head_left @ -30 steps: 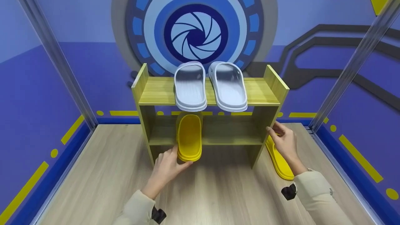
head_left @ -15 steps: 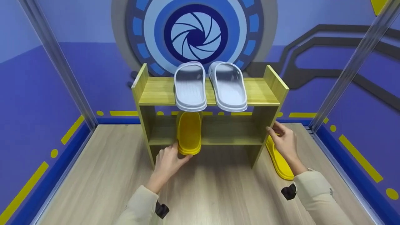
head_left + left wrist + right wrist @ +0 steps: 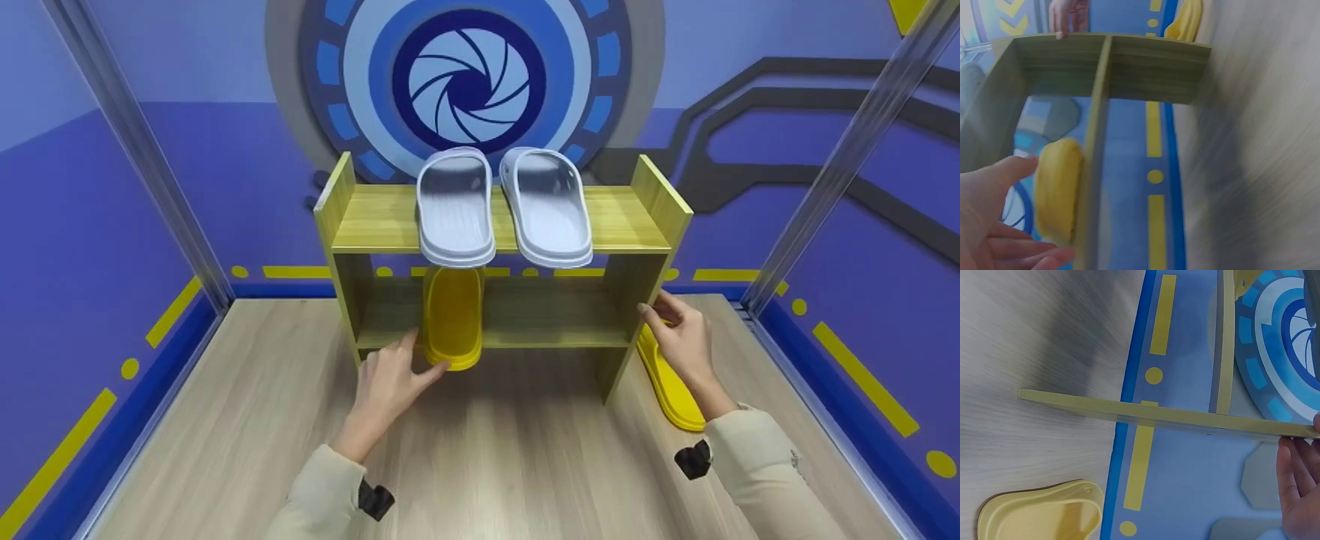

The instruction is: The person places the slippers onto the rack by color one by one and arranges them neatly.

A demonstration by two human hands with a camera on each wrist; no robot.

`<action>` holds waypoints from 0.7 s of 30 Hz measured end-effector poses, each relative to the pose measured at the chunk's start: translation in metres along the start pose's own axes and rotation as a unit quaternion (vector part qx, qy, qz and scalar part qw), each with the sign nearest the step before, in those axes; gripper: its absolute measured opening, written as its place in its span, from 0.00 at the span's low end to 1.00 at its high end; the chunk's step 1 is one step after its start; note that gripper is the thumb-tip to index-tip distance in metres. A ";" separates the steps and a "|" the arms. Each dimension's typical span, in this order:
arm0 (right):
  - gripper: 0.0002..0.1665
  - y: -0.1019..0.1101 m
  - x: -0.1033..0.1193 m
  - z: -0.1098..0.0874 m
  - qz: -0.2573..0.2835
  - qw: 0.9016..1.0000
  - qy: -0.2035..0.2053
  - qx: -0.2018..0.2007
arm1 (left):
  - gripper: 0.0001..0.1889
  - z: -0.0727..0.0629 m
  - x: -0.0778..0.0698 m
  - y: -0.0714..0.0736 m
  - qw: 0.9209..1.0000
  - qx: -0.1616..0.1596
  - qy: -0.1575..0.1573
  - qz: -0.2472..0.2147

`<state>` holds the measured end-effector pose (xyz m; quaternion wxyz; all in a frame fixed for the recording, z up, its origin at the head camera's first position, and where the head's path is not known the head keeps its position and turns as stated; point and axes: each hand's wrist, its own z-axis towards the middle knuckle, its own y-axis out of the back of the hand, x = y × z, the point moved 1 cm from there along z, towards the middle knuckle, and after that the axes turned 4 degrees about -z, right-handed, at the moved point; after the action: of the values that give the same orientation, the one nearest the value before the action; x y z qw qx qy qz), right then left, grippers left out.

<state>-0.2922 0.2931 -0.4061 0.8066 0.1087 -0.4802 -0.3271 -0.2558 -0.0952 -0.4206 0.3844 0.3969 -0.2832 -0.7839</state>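
Since half a second ago, the left hand (image 3: 390,379) has shifted slightly left, its fingers coming away from the yellow clog (image 3: 454,319) on the middle shelf of the shoe rack (image 3: 375,217). That clog sits left of the rack's centre, its heel end jutting past the shelf's front edge. Left thumb and fingers are spread apart; whether the thumb tip touches the heel, I cannot tell. At the rack's right side panel (image 3: 1185,417), the right hand (image 3: 684,345) pinches the front edge, fingers against the outer face. Just outside that panel, the other yellow clog (image 3: 679,397) lies on the wooden floor (image 3: 495,457). Two pale grey clogs (image 3: 456,214) stand side by side on the rack's top shelf
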 end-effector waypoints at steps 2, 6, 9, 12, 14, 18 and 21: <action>0.25 0.000 0.000 0.000 -0.001 1.000 -0.001 0.002 | 0.30 0.004 0.002 0.010 0.998 -0.045 -0.031 0.001; 0.25 0.000 0.001 -0.001 -0.001 1.000 -0.003 0.003 | 0.23 0.014 0.008 0.029 0.983 -0.148 -0.105 -0.028; 0.24 0.000 0.000 0.000 -0.003 1.000 -0.006 -0.001 | 0.20 0.021 0.014 0.039 0.970 -0.191 -0.139 -0.053; 0.24 0.000 0.000 0.000 -0.004 1.000 -0.006 -0.004 | 0.23 0.026 0.022 0.047 0.959 -0.233 -0.148 -0.061; 0.24 0.000 0.000 0.000 -0.003 1.000 -0.002 -0.007 | 0.27 0.029 0.028 0.052 0.953 -0.260 -0.138 -0.066; 0.23 0.000 0.000 0.000 -0.007 1.000 0.003 -0.013 | 0.37 0.032 0.038 0.058 0.956 -0.272 -0.080 -0.072; 0.23 0.000 0.000 0.000 -0.011 1.000 -0.002 -0.011 | 0.42 0.034 0.044 0.060 0.969 -0.232 -0.009 -0.090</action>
<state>-0.2922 0.2927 -0.4063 0.8029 0.1040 -0.4774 -0.3414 -0.2783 -0.1597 -0.3755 0.3913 0.3138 -0.0606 -0.8630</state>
